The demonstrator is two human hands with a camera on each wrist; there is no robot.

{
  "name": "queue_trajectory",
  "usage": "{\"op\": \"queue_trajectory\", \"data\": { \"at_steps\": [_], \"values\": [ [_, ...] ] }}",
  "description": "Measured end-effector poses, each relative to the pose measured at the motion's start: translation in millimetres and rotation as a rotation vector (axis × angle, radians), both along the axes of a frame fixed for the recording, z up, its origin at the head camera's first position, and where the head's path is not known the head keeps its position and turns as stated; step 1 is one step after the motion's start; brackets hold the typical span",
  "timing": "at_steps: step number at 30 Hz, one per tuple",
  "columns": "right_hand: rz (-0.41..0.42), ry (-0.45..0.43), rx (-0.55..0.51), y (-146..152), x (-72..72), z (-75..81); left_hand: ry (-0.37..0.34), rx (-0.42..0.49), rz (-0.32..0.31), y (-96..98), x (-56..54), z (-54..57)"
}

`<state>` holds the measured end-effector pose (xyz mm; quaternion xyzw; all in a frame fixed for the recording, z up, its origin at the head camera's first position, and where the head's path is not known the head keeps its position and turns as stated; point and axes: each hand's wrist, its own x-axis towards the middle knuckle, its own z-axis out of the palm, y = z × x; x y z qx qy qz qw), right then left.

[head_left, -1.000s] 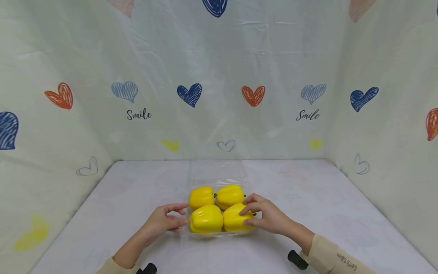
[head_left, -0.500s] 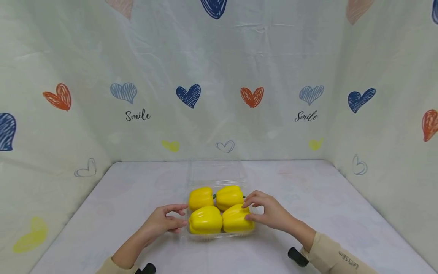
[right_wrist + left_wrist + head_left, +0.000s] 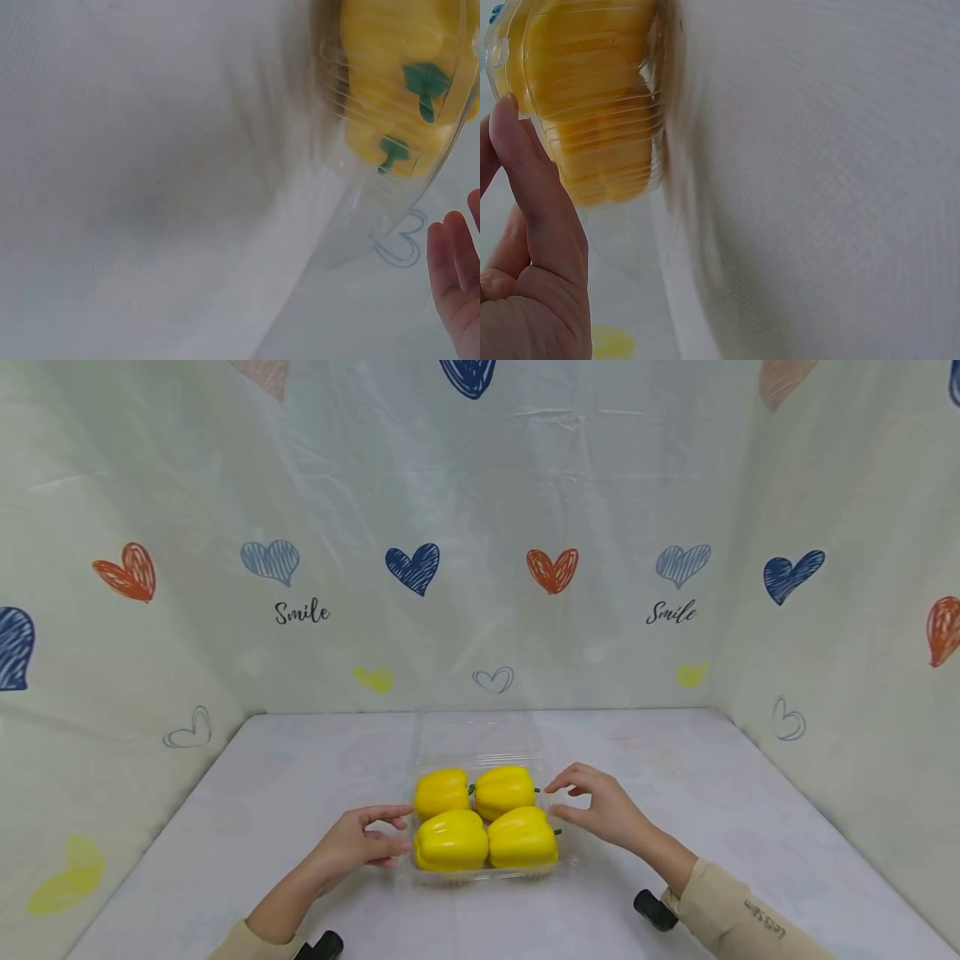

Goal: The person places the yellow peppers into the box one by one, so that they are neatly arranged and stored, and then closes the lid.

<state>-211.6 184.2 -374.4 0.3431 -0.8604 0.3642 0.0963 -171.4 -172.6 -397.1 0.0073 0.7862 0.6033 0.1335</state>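
Several yellow bell peppers with green stems sit two by two in a clear plastic clamshell box [image 3: 517, 874], its lid [image 3: 476, 735] laid back. At the box's left side is my left hand [image 3: 363, 839], fingertips and thumb touching the rim, apart from each other. In the left wrist view the thumb [image 3: 514, 139] meets the clear edge. Just off the box's right side hovers my right hand [image 3: 600, 806], fingers loosely bent, holding nothing. Nearest to it are the back right pepper [image 3: 504, 792] and the front right pepper [image 3: 522, 837], whose stem shows in full.
A white-covered table [image 3: 675, 777] carries the box near its middle. Pale curtains [image 3: 480, 485] printed with hearts stand behind and at both sides. A black wrist device [image 3: 655, 910] sits by the right sleeve, another [image 3: 322, 946] by the left.
My right hand has let go of the front right pepper and drawn back up and to the right. The peppers and box stay put; my left hand keeps its place.
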Motion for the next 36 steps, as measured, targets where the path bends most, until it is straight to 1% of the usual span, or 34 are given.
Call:
{"op": "queue_trajectory", "data": {
  "at_steps": [7,11,13,17,20,24,29,32,36],
  "values": [
    [-0.069,-0.011,-0.046,4.5,-8.8,-2.5,0.003,0.009,-0.016,0.2,-1.7,-0.1],
    [-0.12,-0.039,-0.068,6.2,-14.2,-4.2,0.033,-0.011,-0.025,-0.1,-2.4,-0.2],
    [-0.136,-0.05,-0.083,6.6,-17.0,-5.5,0.052,-0.029,-0.017,-0.7,-3.2,0.0],
    [-0.154,-0.055,-0.105,6.5,-22.3,-8.7,0.075,-0.049,0.034,-2.1,-7.1,1.2],
    [-0.183,-0.066,-0.109,5.7,-25.9,-10.6,0.093,-0.058,0.075,-3.5,-11.5,2.0],
    [-0.208,-0.11,-0.122,3.2,-30.9,-12.0,0.133,-0.058,0.114,-6.1,-18.6,2.0],
    [-0.237,-0.134,-0.133,-0.4,-38.1,-13.3,0.176,-0.074,0.143,-6.1,-29.8,2.9],
    [-0.262,-0.148,-0.129,-2.4,-42.3,-14.1,0.189,-0.081,0.17,-4.7,-36.7,3.1],
    [-0.281,-0.159,-0.131,-2.7,-47.4,-15.7,0.199,-0.066,0.201,-2.9,-48.2,0.9]
  ]
}}
